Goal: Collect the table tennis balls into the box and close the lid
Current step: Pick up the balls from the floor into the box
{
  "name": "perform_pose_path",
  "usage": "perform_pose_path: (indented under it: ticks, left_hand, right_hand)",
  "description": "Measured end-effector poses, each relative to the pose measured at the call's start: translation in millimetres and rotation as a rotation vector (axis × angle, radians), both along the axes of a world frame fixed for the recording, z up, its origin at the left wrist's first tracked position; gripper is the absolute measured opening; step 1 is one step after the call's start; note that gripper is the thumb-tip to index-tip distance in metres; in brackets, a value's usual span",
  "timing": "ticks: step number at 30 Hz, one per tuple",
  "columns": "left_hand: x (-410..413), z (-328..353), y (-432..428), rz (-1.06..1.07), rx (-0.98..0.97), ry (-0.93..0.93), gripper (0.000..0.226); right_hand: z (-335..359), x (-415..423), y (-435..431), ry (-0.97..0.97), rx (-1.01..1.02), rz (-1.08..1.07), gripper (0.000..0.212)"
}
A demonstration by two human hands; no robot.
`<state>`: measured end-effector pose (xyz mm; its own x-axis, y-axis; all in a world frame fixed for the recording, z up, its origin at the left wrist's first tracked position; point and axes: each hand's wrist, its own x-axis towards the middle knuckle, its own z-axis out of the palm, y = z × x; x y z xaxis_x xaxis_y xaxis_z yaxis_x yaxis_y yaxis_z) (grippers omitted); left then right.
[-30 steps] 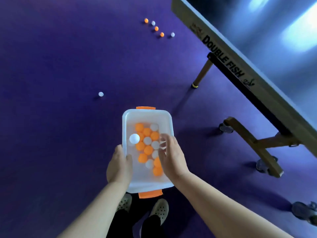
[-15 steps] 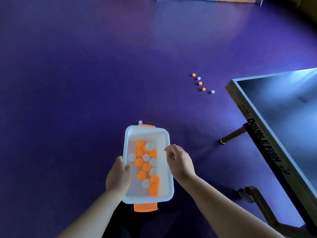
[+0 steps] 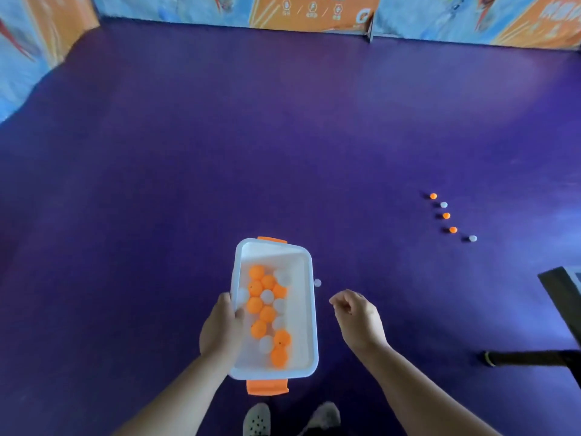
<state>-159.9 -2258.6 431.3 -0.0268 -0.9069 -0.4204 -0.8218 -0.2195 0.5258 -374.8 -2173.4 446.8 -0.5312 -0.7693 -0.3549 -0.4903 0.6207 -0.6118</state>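
the left hand (image 3: 221,328) grips the left long rim of the white rectangular plastic box (image 3: 273,253), whose long axis runs away from the person. orange and white table tennis balls (image 3: 267,313) lie inside. the right hand (image 3: 358,319) hangs empty and loosely curled, apart from the box. a single white ball (image 3: 317,282) on the purple floor (image 3: 220,152) shows between the box's right rim and that hand, so the right is nearer. a row of five balls (image 3: 446,215) lies farther forward-right.

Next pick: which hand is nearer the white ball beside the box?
Right: right hand hangs right of the white ball; left hand grips the white plastic box, opposite rim.
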Motion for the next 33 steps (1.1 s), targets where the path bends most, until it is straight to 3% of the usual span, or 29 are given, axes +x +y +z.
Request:
perform_pose_path:
  ticks: [12, 20, 28, 33]
  left_hand:
    - [-77, -60, -146, 0.126, 0.005, -0.090, 0.011]
    - [-124, -154, -216, 0.220, 0.039, -0.142, 0.025]
    - [-150, -329, -282, 0.196, 0.079, -0.114, 0.020]
    - [-156, -437, -306, 0.145, 0.091, -0.060, 0.010]
  right_hand:
    - [-83, -127, -143, -0.016, 0.218, 0.098, 0.025]
    - [-187, -194, -221, 0.008, 0.429, 0.221, 0.029]
    - [-398, -205, -278, 0.038, 0.583, 0.212, 0.024]
    - [-537, -200, -282, 0.022, 0.698, 0.101, 0.035]
